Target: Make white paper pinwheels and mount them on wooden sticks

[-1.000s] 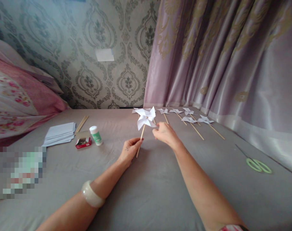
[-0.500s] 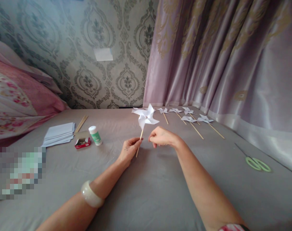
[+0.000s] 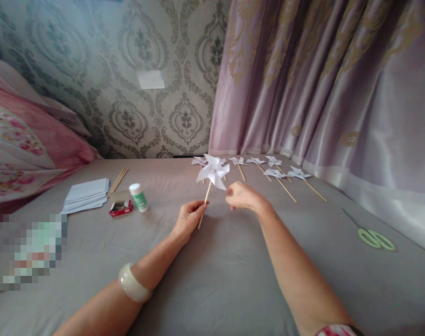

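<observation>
Pinched in my left hand [image 3: 189, 217] is the thin wooden stick of a white paper pinwheel [image 3: 215, 176], held upright and leaning slightly right. A small round fastener sits at the pinwheel's centre. My right hand [image 3: 244, 196] is just right of the blades with its fingers curled in and nothing visible in them. Its fingertips are close to the lower right blade tip; whether they touch it I cannot tell. Behind, several more white pinwheels [image 3: 275, 173] lie on the grey cloth, some partly hidden by the held one.
On the left lie a stack of white paper [image 3: 87, 193], wooden sticks [image 3: 118, 180], an open red box of small metal pieces [image 3: 121, 208] and a white-green bottle [image 3: 139, 198]. Green-handled scissors [image 3: 376, 238] lie at right. Curtains [image 3: 303, 84] hang along the right side.
The pinwheel's blades have turned to different angles while my left hand stays in place. My right hand dropped and moved left, then shifted back right toward a blade tip.
</observation>
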Demonstrator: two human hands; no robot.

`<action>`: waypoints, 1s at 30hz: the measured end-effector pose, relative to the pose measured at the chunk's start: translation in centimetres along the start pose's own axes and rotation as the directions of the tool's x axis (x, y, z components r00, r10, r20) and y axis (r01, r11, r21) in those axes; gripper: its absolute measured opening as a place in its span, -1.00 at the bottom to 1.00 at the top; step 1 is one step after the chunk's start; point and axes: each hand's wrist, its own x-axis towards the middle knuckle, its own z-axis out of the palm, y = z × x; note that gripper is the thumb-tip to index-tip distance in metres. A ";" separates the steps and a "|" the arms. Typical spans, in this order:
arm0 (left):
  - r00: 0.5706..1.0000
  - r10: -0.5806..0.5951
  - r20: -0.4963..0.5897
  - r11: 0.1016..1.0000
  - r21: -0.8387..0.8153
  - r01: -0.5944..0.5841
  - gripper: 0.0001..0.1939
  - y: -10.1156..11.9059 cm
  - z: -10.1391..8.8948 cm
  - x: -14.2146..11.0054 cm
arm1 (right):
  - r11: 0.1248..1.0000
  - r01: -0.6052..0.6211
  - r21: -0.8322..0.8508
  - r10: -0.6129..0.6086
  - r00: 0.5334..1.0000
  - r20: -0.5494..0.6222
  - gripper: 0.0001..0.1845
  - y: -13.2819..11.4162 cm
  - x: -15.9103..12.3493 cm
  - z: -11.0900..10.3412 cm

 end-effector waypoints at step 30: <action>1.000 -0.016 0.009 0.994 -0.106 0.017 -0.54 -0.3 -0.2 0.7 | 0.957 0.179 0.230 -0.250 0.911 0.329 -0.83 -0.2 0.9 3.1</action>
